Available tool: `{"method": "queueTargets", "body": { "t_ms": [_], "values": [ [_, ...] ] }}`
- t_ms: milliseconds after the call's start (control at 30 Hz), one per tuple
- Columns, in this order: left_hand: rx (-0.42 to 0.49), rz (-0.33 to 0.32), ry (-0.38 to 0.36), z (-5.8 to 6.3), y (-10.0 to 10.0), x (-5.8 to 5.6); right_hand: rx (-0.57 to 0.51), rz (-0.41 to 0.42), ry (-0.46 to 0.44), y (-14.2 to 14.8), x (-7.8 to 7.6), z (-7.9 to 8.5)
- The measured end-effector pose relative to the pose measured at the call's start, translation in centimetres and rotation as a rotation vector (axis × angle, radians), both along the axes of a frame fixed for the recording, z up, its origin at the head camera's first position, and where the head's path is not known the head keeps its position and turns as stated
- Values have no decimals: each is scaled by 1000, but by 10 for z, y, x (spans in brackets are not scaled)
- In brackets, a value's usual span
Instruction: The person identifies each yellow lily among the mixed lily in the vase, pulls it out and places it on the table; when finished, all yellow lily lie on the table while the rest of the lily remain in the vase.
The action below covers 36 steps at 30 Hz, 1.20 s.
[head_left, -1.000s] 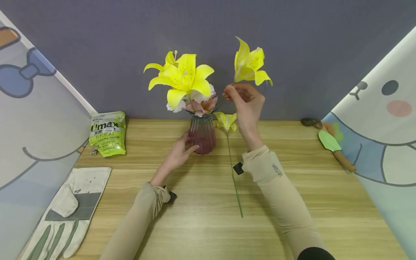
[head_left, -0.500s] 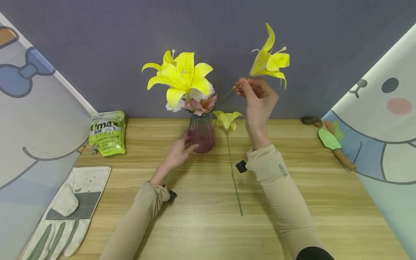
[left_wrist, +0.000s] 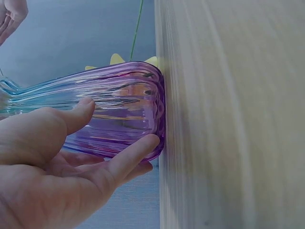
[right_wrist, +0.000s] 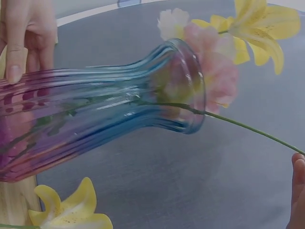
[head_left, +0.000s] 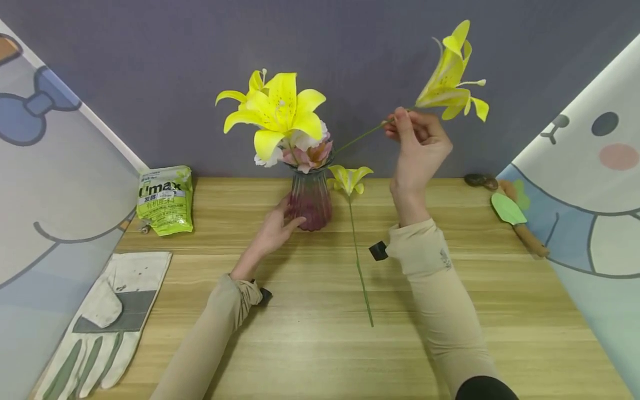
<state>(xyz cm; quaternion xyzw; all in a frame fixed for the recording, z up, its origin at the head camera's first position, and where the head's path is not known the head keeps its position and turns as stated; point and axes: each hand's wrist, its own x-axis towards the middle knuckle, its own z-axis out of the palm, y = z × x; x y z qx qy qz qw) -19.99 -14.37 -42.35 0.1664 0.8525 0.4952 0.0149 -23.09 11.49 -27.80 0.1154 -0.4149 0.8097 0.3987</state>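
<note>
A ribbed glass vase, bluish at the neck and purple-pink below, stands on the wooden table. My left hand holds its lower left side, with thumb and fingers around the glass. Yellow lilies and pink and white flowers fill its mouth. Up to the right, my right hand pinches the stem of another yellow lily just below the bloom. That stem bends over the rim, its lower part inside the vase. Beside the vase, one more yellow lily lies on the table.
A green fertilizer bag stands at the back left, with a white and grey glove nearer on the left. A small green trowel with a wooden handle and dark stones lie at the right. A grey wall closes the back.
My right hand has moved right and slightly up, tilting the lily outward, and more of its stem now shows between hand and vase. My left hand has stayed on the vase.
</note>
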Motion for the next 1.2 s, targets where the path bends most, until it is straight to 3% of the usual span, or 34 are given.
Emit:
{"method": "queueTargets", "body": {
  "t_ms": [667, 1067, 1200],
  "values": [
    [-7, 6, 11, -1, -1, 2, -175, -35, -37, 34, 5, 11],
    [-10, 5, 0, 0, -1, 3, -154, -96, 2, 48, 6, 14],
    [0, 1, -13, 1, 0, 3, -167, -65, -2, 50, 6, 18]
  ]
}}
